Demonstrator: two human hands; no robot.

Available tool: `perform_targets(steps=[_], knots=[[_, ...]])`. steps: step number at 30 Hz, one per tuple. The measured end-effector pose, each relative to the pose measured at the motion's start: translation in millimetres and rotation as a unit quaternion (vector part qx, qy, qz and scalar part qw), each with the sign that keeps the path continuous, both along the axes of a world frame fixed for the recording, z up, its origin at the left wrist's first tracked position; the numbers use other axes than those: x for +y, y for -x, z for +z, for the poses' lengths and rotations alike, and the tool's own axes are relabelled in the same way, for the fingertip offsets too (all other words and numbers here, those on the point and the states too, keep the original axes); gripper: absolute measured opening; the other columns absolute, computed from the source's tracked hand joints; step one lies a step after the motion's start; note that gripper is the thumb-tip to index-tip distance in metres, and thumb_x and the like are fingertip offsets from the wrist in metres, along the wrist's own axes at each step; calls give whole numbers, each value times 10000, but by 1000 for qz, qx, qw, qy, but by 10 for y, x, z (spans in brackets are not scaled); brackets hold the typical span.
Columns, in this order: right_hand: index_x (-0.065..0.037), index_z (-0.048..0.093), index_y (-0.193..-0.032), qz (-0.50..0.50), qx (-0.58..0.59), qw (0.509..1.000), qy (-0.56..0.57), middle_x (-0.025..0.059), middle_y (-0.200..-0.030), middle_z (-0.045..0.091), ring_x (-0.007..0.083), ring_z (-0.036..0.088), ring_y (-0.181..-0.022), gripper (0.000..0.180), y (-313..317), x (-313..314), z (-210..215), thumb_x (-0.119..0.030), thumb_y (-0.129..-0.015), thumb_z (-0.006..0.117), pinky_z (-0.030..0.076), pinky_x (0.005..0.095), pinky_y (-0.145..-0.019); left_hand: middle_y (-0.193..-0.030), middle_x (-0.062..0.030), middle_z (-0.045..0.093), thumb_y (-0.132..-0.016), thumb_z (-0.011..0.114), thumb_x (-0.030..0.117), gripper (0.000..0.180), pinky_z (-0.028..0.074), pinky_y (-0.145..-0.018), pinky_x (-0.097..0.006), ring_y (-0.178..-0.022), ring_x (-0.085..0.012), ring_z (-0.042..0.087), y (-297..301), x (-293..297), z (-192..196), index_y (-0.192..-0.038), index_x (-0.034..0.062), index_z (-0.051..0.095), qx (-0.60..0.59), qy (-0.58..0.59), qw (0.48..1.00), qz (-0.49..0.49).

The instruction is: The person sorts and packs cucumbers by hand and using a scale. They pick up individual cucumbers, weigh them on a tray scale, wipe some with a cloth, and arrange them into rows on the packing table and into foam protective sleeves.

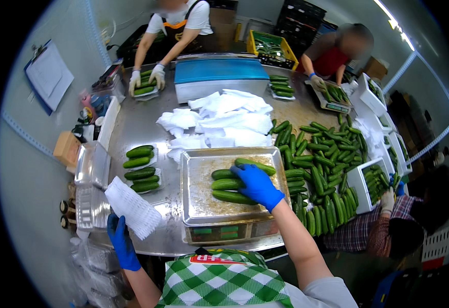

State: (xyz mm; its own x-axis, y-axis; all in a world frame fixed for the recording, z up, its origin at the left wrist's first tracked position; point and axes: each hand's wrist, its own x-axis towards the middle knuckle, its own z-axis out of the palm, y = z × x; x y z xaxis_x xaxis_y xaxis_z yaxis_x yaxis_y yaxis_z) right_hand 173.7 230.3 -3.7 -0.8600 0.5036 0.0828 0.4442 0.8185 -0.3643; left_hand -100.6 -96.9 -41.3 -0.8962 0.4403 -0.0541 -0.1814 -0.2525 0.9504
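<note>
My right hand [261, 188], in a blue glove, lies over several green cucumbers [226, 184] on a metal tray [193, 175]. Its fingers curl across the cucumbers, hiding their middle parts. At the table's left front, my left hand [122, 243], also blue-gloved, pinches the near edge of a white foam net sheet [133, 207]; the exact grip is partly hidden. Beyond that sheet sit two packs of cucumbers, a nearer one [143, 180] and a farther one [139, 156], on white foam.
White foam sheets [229, 115] pile up behind the tray. Loose cucumbers [327, 159] cover the table's right side, beside white boxes [364, 191]. Clear plastic containers [92, 164] stack at the left edge. Three co-workers handle cucumbers around the table, one with a scale [333, 105].
</note>
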Motion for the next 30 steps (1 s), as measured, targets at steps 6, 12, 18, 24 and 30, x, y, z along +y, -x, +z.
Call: perform_targets(steps=[6,12,18,24,30], knots=[[-115,489,-1218,-45,-69,997,9,190,-1056,534,367,514,-982,648,64,45,4,-180,-615,718,435,420,-848,-978,-55,564,-796,610,6,148,408,-811,-276,-894,-144,500,361,-162,-412,-934,19,559,256,150,943,151],[-102,505,-1197,-47,-63,997,8,186,-1049,530,367,506,-993,625,113,-77,-5,-158,-613,720,424,420,-865,-1077,-152,571,-718,634,7,211,424,-865,-382,-981,-308,536,159,-80,-675,-911,33,553,462,290,835,71],[-40,470,-1211,-18,-25,1000,0,193,-1147,523,355,487,-1086,631,83,24,-160,-139,-639,719,387,401,-942,-1060,-166,581,-683,588,19,211,420,-881,-413,-979,-346,527,32,49,-1679,-893,37,588,471,361,791,-150],[-24,458,-1215,-51,-26,988,142,193,-1191,513,335,487,-1120,642,52,77,-163,-89,-624,701,386,364,-962,-1067,-156,580,-669,592,-14,214,403,-928,-413,-1003,-347,515,55,129,-1369,-873,45,576,499,323,793,-134],[-40,453,-1243,-50,-15,991,126,188,-1204,511,324,477,-1143,669,64,48,-173,-83,-622,697,376,363,-976,-1039,-130,578,-697,566,-8,175,384,-949,-424,-989,-339,508,170,206,-1248,-864,45,568,570,299,746,-168]])
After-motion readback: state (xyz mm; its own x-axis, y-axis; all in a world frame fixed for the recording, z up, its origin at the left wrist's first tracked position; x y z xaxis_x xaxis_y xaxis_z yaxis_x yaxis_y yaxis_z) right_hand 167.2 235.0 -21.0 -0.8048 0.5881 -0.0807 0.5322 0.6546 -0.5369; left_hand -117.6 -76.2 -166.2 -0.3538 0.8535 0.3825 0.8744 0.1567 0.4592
